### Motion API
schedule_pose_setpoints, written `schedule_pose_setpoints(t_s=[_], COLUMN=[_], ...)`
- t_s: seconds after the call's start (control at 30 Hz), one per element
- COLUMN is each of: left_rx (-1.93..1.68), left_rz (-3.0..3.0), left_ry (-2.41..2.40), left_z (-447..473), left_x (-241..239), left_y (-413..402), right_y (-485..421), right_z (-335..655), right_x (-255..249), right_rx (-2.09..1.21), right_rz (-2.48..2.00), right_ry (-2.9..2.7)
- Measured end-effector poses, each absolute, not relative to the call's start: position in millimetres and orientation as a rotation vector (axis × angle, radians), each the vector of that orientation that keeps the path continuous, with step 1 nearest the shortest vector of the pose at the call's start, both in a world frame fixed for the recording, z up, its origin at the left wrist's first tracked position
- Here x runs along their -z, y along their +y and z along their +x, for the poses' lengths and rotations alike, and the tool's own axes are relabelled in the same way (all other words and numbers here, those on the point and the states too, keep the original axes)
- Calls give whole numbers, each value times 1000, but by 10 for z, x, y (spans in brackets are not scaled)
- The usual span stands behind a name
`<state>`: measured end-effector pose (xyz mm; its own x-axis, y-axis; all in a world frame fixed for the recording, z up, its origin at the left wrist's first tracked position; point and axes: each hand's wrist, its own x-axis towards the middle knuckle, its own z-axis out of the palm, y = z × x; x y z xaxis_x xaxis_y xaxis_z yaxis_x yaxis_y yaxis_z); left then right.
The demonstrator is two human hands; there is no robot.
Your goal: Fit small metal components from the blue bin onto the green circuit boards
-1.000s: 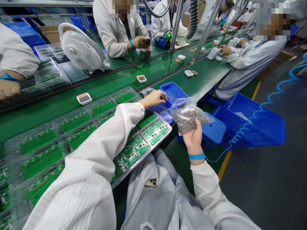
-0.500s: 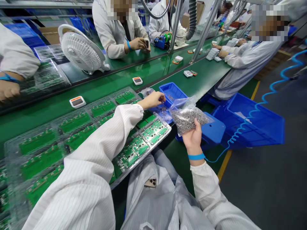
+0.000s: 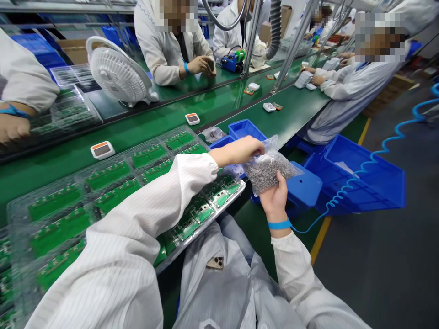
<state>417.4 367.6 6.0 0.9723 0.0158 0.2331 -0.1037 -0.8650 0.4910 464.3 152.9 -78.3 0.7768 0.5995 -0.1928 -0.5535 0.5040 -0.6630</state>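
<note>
A clear plastic bag full of small grey metal parts, too small to name exactly, rests in my right hand, whose fingers are wrapped round its lower side. At the bag's upper edge my left hand has its fingers closed on the plastic; the fingertips are partly hidden. Under my left wrist is a blue bin, mostly covered by the arm. Another blue bin stands just behind it. My left sleeve crosses a clear tray of green circuit boards.
White devices with small screens lie on the green conveyor. A small bag sits beside the bins. Large blue crates stand at right, near a coiled blue cord. A white fan and co-workers are across the line.
My left hand has moved right, from over the blue bin to the top of the plastic bag, and closed on it. The right hand still holds the bag. Conveyor devices have shifted slightly left.
</note>
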Motion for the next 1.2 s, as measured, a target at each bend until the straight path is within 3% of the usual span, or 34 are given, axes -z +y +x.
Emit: schedule_pose_setpoints(t_s=[0.4, 1.2], left_rx=[29, 152], left_rz=[2557, 2268], left_ry=[-38, -88], left_z=[4256, 4231], left_x=[-139, 123], left_y=[3633, 3914], right_y=[1537, 1707], right_z=[4587, 4672], right_x=[795, 862], right_rx=[-759, -787], right_rz=[-777, -809], right_ry=[-80, -101])
